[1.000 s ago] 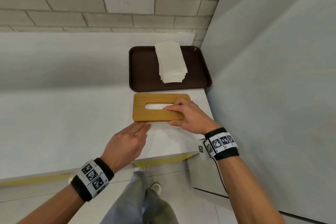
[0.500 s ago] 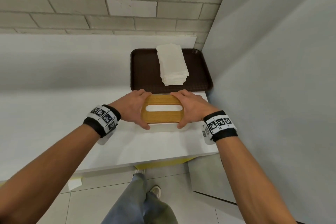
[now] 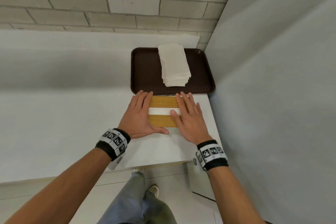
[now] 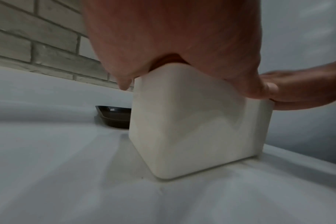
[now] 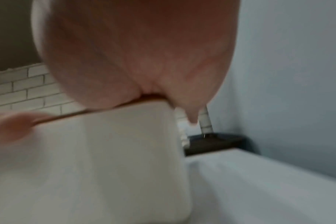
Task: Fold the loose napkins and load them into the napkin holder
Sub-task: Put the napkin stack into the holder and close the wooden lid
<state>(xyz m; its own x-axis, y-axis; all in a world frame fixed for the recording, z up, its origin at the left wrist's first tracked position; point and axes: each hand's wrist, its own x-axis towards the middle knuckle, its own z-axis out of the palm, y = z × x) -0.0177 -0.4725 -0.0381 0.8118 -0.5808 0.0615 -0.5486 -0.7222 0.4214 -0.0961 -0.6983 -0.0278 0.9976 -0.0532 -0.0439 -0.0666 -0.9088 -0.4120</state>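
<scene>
Head view: napkin holder (image 3: pixel 163 111) on the counter (image 3: pixel 72 114) just before the tray (image 3: pixel 145 71) of napkins (image 3: pixel 174 66), left hand (image 3: pixel 140 114) and right hand (image 3: pixel 189 116) flat on its lid.
Pressing unevenly with straight fingers could skew the lid or slide the box off the near edge.

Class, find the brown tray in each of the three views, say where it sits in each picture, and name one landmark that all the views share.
Head: brown tray upper centre, behind the napkin holder.
Left wrist: its dark corner shows centre-left, past the holder's white side.
Right wrist: dark edge centre-right, blurred, against the grey wall.
Shared landmark: brick wall, visible in all three.
</scene>
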